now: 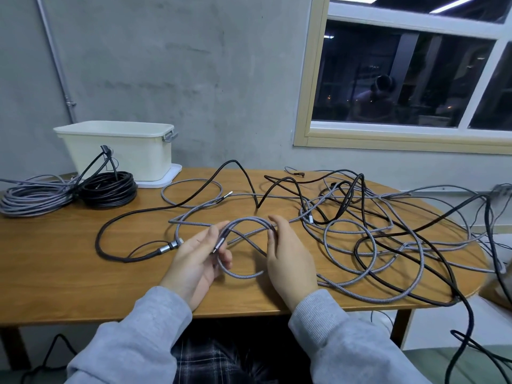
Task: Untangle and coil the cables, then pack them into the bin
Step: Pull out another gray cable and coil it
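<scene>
A grey braided cable (249, 220) forms a loop between my hands above the wooden table (55, 259). My left hand (198, 261) pinches the loop together with its plug end between thumb and fingers. My right hand (288, 253) holds the loop's right side, its fingers hooked round the cable. To the right sprawls a tangle of grey and black cables (374, 225). A loose black cable (133, 217) curves across the middle left. A coiled grey cable (33, 198) and a coiled black cable (108, 191) lie at the far left. The white bin (119, 151) stands behind them.
The bin stands on its white lid (169, 178) near the wall. Some cables hang over the table's right edge toward the floor (471, 328). A window (401, 73) is at the back right. My lap is under the table's front edge.
</scene>
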`<state>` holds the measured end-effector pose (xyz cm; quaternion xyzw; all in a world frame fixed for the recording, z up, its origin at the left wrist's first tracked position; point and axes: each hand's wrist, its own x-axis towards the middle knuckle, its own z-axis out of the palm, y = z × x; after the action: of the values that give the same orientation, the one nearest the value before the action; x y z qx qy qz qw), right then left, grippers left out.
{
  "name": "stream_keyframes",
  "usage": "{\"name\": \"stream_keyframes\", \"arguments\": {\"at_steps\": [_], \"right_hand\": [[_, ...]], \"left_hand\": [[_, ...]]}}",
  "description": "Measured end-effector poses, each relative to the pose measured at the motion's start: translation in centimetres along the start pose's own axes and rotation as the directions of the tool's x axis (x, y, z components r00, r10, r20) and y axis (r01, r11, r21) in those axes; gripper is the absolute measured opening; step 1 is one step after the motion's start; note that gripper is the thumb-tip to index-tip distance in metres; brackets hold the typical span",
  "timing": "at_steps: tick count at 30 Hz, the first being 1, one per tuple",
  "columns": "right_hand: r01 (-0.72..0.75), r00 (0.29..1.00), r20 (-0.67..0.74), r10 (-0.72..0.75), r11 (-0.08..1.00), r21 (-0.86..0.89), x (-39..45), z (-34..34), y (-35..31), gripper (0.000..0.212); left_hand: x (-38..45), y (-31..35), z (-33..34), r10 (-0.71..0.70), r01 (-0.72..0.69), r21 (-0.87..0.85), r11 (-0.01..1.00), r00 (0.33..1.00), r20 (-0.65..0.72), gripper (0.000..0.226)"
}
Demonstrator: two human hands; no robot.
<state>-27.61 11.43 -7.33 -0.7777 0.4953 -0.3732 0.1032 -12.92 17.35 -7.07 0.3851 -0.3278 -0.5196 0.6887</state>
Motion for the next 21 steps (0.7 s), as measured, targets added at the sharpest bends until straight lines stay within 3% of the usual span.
{"name": "stream_keyframes", "arguments": {"at_steps": [2, 4, 6, 10, 16, 21], "right_hand": [[-0.016, 1.000, -0.007, 0.016, 1.000, 0.022, 0.0, -0.2, 0.0, 0.031], [-0.010, 1.000, -0.006, 0.010, 1.000, 0.016, -0.1, -0.2, -0.1, 0.029], [-0.004, 0.999, -0.034, 0.004, 1.000, 0.015, 0.0, -0.1, 0.1, 0.030], [-0.016, 0.993, -0.119, 0.012, 0.999, -0.033, 0.0, 0.0, 0.8, 0.033], [-0.039, 0.983, -0.176, 0.056, 0.994, 0.100, -0.1, -0.1, 0.6, 0.021], [0.075, 0.987, -0.151, -0.060, 0.992, 0.098, -0.2, -0.1, 0.4, 0.016]], "left_hand": [[0.0, -0.2, 0.1, 0.042, -0.041, 0.143, 0.989, 0.999, 0.000, 0.028], [0.0, -0.6, 0.2, 0.130, -0.106, 0.382, 0.918, 0.991, -0.039, 0.028], [0.2, -1.0, 0.3, 0.196, -0.123, 0.514, 0.849, 0.976, -0.090, 0.023], [0.2, -1.0, 0.4, 0.196, -0.117, 0.471, 0.874, 0.973, -0.121, 0.017], [0.2, -0.5, 0.1, 0.105, -0.068, 0.288, 0.955, 0.988, -0.115, 0.022], [0.2, -1.3, 0.2, 0.197, -0.149, 0.533, 0.833, 0.980, -0.034, 0.013]]}}
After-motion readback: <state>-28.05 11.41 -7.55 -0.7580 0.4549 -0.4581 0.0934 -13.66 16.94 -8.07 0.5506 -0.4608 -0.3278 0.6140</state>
